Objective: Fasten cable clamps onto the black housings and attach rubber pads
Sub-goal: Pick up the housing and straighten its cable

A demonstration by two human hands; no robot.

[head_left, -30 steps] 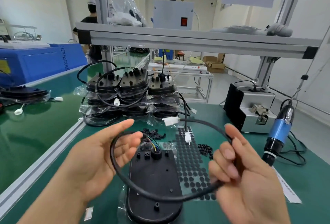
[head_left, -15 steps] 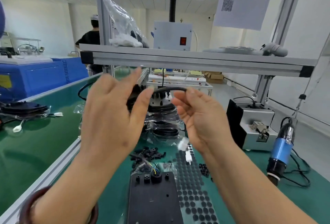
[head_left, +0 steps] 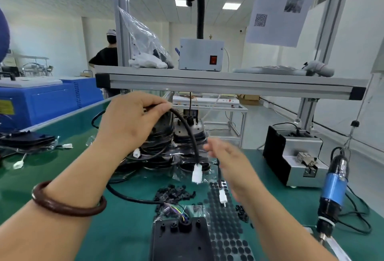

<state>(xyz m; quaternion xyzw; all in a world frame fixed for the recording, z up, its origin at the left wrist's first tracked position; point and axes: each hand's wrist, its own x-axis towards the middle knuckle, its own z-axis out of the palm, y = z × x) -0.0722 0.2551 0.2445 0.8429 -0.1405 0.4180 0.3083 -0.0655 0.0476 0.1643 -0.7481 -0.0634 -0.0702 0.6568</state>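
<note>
My left hand (head_left: 133, 121) is raised above the bench and pinches the black cable (head_left: 188, 130) near its top. The cable hangs down to a white connector (head_left: 196, 173). Its other end runs along the mat into a black housing (head_left: 181, 240) lying at the bottom centre, where coloured wires show. My right hand (head_left: 228, 163), blurred, is beside the hanging cable with fingers loosely spread and holds nothing. A sheet of round black rubber pads (head_left: 227, 229) lies right of the housing. A heap of small black cable clamps (head_left: 174, 193) sits behind it.
Stacked bagged housings (head_left: 166, 148) stand behind my hands. A blue electric screwdriver (head_left: 332, 190) hangs at the right, next to a grey screw feeder (head_left: 295, 154). An aluminium shelf rail (head_left: 228, 85) crosses overhead. A person stands far back on the left.
My right hand let go of the cable and dropped lower to the right. My left hand now pinches the cable alone, and its connector end hangs free.
</note>
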